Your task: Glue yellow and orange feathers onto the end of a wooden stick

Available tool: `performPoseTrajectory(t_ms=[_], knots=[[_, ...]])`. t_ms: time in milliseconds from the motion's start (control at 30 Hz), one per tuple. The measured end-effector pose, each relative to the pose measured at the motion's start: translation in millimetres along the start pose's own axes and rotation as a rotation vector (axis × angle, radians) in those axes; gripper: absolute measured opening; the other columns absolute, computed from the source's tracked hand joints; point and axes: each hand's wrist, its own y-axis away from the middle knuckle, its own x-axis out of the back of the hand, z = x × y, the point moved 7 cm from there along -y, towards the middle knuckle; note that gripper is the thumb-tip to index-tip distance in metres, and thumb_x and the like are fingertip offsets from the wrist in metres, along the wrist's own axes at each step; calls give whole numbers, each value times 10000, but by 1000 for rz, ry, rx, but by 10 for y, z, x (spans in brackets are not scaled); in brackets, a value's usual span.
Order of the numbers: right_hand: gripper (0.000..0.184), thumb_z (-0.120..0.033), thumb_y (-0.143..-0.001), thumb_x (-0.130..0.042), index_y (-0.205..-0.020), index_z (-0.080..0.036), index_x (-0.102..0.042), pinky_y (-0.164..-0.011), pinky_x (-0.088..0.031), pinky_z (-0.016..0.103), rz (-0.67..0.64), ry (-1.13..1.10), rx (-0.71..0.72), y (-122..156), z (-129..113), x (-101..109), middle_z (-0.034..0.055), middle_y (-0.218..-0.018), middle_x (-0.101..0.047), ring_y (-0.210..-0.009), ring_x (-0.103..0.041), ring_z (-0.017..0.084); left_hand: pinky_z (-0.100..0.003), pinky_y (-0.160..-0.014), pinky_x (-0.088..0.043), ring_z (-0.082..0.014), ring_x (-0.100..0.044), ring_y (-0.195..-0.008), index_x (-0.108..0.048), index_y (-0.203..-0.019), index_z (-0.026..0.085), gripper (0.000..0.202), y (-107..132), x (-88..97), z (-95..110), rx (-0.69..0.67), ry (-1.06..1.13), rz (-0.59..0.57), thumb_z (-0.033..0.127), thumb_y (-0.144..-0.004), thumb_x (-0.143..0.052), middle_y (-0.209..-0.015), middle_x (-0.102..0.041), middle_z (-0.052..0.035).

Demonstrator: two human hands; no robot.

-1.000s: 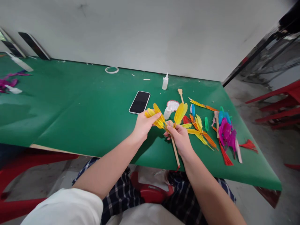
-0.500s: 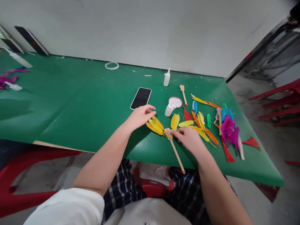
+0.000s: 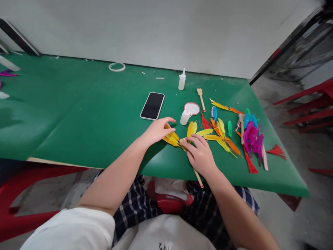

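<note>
Found wooden stick (image 3: 198, 178) with yellow feathers (image 3: 171, 139) just below frame centre. Noted left hand (image 3: 158, 131) with fingers parted at feathers; right hand (image 3: 201, 155) with fingers at stick's head, cannot tell whether gripping.

Left arm (image 3: 117, 173): stretched forward, angled inward
Left grip (image 3: 158, 130): parted, pointing rightward
Right arm (image 3: 235, 203): bent inward, reaching forward
Right grip (image 3: 199, 153): curled, back facing up

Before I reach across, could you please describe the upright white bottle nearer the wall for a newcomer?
On the green table, find the flat-lying phone, then look right and toward the wall. The white bottle there, nozzle up, stands alone, unlike the second bottle beside the red-rimmed disc.
</note>
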Motion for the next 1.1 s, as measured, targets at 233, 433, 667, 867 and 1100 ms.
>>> performPoseTrajectory(t_ms=[233, 433, 667, 867, 1100], knots=[[315, -119, -812, -451, -1051, -220, -629, -938, -403, 406, 2, 61, 3, -13, -11, -4, 78, -1067, -600, -1152, -426, 238, -245, -573, -363, -154, -536, -597, -639, -972, 236, 279, -2, 0, -9, 13, -27, 13, 286, -699, -610, -694, -616, -7], [296, -132, -817, -473, -1048, -239, -624, -945, -361, 430, -10, 131, -4, -25, -2, -30, 77, -1071, -602, -1162, -421, 246, -244, -569, -355, -154, -533, -601, -641, -955, 240, 264, -5, -4, -18, 4, -55, 32, 267, -694, -614, -687, -616, -2], [293, -134, -823, -470, -1055, -239, -615, -962, -336, 428, -47, 165, -5, -34, -23, -39, 67, -1012, -618, -1131, -443, 241, -249, -573, -358, -154, -533, -600, -643, -951, 241, 265, -18, -6, -35, -2, -60, 35, 271, -689, -616, -689, -619, -1], [278, -169, -822, -503, -1060, -250, -619, -963, -352, 423, 96, 174, 9, 57, -17, 50, 59, -1071, -606, -1129, -445, 242, -245, -563, -354, -156, -543, -608, -642, -953, 245, 257, -25, -11, -48, -15, -56, 30, 278, -700, -610, -703, -623, -4], [277, -131, -820, -467, -988, -249, -653, -912, -402, 403, 92, 112, -10, -38, -57, 147, 64, -1024, -621, -1099, -473, 224, -246, -567, -357, -159, -544, -611, -638, -974, 247, 268, -30, -26, -58, -8, -71, 15, 292, -712, -602, -714, -623, -9]])
